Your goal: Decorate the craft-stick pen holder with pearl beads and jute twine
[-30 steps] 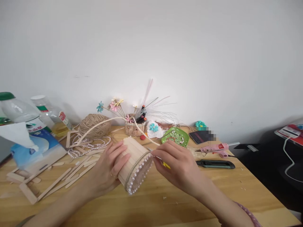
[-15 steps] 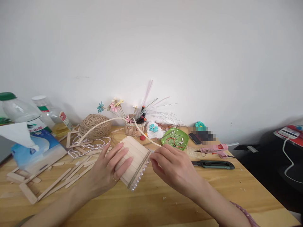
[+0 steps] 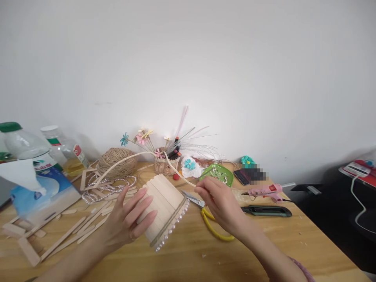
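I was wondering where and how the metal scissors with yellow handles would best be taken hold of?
Probably by the yellow handle loop, coming from the near right: its curve shows below the right hand, which hides part of the handles, while the pointed metal blades face away, toward the pale wooden bead-edged cup.

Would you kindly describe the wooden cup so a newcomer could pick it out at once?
Start at the wooden table, then find the left hand above it, holding a pale, stick-sided cup. Cord and pearly beads edge its lower-right end, and it is tilted, unlike the upright flower pot behind.
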